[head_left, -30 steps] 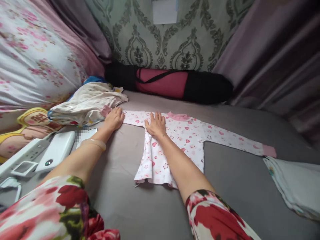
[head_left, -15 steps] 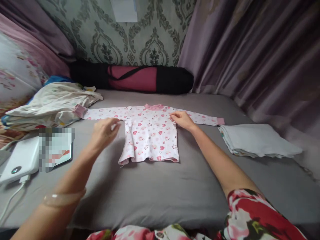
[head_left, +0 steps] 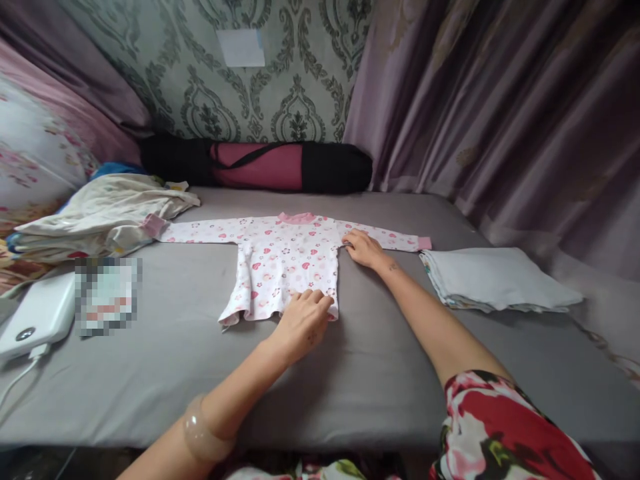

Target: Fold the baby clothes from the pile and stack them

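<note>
A small long-sleeved shirt (head_left: 285, 257), white with pink hearts and flowers, lies spread flat with both sleeves stretched sideways and its pink collar away from me. My left hand (head_left: 306, 320) reaches across its lower right part, fingers curled down at the side edge near the hem; the fingertips are partly hidden. At the right underarm, where sleeve meets body, my right hand (head_left: 364, 249) has its bent fingers closed on the fabric. The left part of the hem is slightly rumpled.
Left of the shirt lie a heap of light clothes (head_left: 105, 210), a white power bank (head_left: 37, 317) with a cable, and a blurred-out flat object (head_left: 107, 297). Folded white cloth (head_left: 500, 277) rests to the right. A black and maroon long bag (head_left: 260, 165) lines the wall.
My left hand has swung right, from beside the shirt's left side to its lower right edge. My right hand has settled lower, onto the right underarm. The view has shifted slightly.
</note>
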`<action>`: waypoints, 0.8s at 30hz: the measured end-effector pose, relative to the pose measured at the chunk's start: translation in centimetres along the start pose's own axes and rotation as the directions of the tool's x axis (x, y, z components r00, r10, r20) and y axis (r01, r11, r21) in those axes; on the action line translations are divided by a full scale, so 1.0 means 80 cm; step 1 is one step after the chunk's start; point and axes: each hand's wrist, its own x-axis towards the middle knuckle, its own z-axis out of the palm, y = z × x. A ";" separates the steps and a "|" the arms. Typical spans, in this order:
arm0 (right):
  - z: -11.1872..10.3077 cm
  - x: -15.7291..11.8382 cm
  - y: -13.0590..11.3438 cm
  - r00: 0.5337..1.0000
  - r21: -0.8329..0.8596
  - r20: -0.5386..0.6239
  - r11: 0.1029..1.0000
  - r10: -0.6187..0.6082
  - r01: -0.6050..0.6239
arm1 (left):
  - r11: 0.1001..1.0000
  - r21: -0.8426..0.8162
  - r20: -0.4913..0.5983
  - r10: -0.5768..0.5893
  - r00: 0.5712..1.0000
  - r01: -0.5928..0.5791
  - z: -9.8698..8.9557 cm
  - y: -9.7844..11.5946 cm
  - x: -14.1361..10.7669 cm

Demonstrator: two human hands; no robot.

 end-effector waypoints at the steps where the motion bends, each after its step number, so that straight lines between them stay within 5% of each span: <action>1: -0.001 0.000 -0.002 1.000 -0.025 0.001 1.000 -0.019 0.019 | 1.000 0.006 0.001 0.001 1.000 -0.001 0.005 0.000 0.001; 11: -0.019 0.006 -0.017 0.971 -0.325 0.092 0.915 -0.219 0.238 | 0.998 -0.031 -0.095 0.045 0.994 -0.048 0.022 0.004 0.010; 24: -0.025 0.015 0.007 0.921 -0.389 0.110 0.837 -0.373 0.386 | 0.969 -0.187 -0.131 0.141 0.981 -0.164 0.016 0.020 0.018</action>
